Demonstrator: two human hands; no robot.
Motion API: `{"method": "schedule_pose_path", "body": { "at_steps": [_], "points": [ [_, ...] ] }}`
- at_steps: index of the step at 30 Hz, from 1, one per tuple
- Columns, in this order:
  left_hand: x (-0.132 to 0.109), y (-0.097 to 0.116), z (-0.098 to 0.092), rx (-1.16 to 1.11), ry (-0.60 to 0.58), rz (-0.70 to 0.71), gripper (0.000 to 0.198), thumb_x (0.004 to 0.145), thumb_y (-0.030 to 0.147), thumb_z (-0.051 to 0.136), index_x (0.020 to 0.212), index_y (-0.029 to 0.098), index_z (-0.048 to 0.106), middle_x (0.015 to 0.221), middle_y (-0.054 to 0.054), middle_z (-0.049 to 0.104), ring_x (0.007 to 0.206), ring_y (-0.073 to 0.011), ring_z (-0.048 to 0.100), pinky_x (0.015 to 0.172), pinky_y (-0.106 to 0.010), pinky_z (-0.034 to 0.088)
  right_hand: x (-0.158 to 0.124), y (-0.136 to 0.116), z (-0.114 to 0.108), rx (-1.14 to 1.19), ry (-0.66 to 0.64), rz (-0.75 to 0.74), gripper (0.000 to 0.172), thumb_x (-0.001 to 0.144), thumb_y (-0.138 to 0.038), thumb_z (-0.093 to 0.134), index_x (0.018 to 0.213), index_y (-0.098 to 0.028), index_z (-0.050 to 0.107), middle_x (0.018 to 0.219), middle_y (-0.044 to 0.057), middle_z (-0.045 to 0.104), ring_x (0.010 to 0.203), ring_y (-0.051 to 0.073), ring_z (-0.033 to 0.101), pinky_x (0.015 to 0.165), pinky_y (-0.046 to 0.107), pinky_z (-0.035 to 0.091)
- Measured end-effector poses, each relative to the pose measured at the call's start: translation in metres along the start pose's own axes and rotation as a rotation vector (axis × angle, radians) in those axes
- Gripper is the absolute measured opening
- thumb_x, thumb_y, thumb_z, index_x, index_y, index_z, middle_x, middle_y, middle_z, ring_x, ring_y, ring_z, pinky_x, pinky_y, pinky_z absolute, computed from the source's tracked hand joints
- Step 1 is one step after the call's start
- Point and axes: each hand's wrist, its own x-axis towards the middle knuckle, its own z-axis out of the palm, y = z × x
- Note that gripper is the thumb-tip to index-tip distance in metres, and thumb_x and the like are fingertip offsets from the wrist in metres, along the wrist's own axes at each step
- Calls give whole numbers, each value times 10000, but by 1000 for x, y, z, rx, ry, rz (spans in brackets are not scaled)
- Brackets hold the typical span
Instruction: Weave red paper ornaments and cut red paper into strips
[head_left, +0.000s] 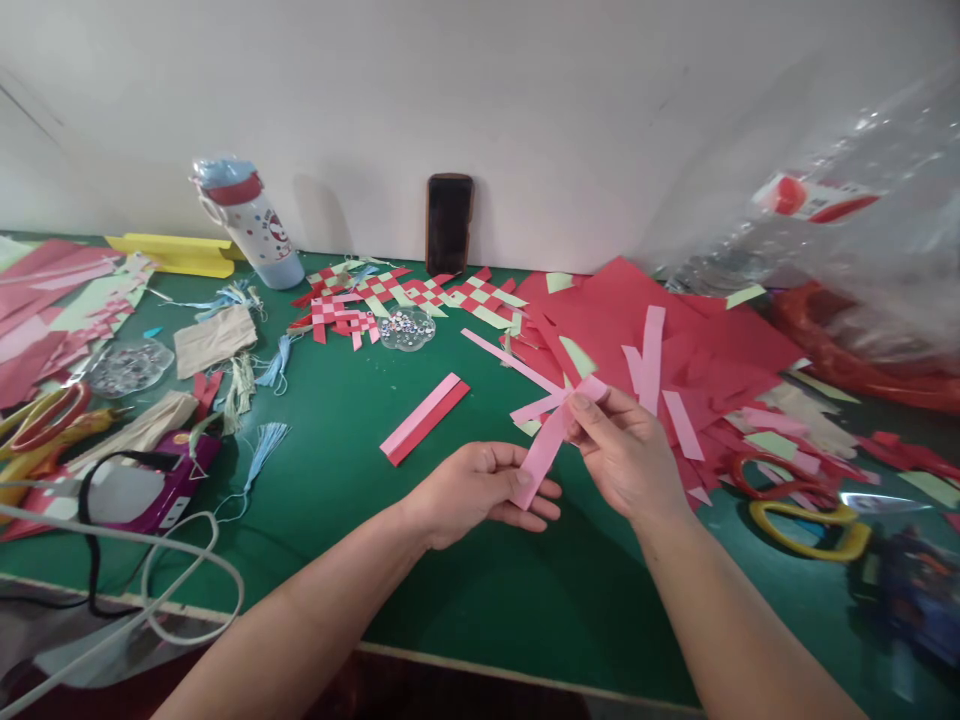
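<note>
A pink paper strip (546, 452) slants between my hands above the green table (480, 590). My left hand (480, 492) is closed on its lower end, thumb on top and fingers beneath. At the upper end, my right hand (624, 448) pinches the strip between thumb and fingers. More narrow pink strips (511, 358) stick out behind my right fingertips; I cannot tell whether these are held or lie on the table. To the left of my hands lies a folded-looking strip (425, 418), pink along one half and red along the other.
Red paper sheets (615, 300) and scraps spread at the right, with scissors (810, 520) nearer me. Woven checkered pieces (420, 292) and a dish of gems (406, 328) lie behind. A phone (449, 222) and a bottle (251, 225) stand by the wall. Cables (217, 570) cross the left.
</note>
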Motion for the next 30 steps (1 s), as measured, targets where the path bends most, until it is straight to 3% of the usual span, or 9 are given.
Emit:
{"method": "schedule_pose_path", "body": {
  "at_steps": [4, 7, 10, 15, 23, 30],
  "points": [
    [1, -1, -2, -5, 19, 27, 103, 892, 121, 574, 946, 88, 655, 921, -100, 701, 753, -134, 706, 696, -248, 582, -4, -2, 0, -196, -241, 113, 369, 763, -515, 728, 973, -218, 669, 764, 10, 645, 671, 141, 551, 617, 280, 466],
    [3, -2, -3, 0, 17, 60, 122, 890, 194, 619, 931, 86, 658, 921, -92, 692, 750, -127, 698, 707, -247, 577, -8, 0, 2, -384, -341, 132, 340, 747, -496, 744, 894, -197, 674, 776, 20, 654, 721, 166, 576, 651, 299, 476],
    [3, -1, -3, -1, 9, 61, 166, 876, 243, 655, 941, 90, 655, 923, -90, 692, 755, -134, 700, 708, -257, 576, -9, 3, 3, -466, -314, 82, 306, 765, -484, 724, 750, -187, 654, 712, 11, 637, 684, 160, 560, 640, 304, 468],
    [3, 0, -2, 7, 30, 5, 121, 890, 210, 636, 934, 97, 639, 901, -89, 701, 717, -132, 708, 658, -243, 570, -7, 5, 2, -375, -179, 62, 301, 684, -438, 796, 796, -190, 667, 719, 1, 650, 701, 168, 586, 664, 306, 479],
    [5, -3, -3, 17, 32, 14, 212, 859, 297, 692, 933, 106, 638, 918, -93, 701, 701, -133, 704, 654, -256, 574, -9, 4, 4, -373, -220, 61, 284, 701, -436, 782, 782, -194, 656, 708, -2, 654, 679, 160, 583, 648, 300, 477],
    [5, -1, -2, 42, 52, 15, 141, 900, 235, 624, 903, 94, 623, 902, -82, 693, 639, -95, 685, 620, -216, 563, -9, 6, 3, -419, -237, 46, 263, 727, -433, 757, 765, -196, 649, 702, 2, 655, 679, 169, 585, 646, 312, 484]
  ]
}}
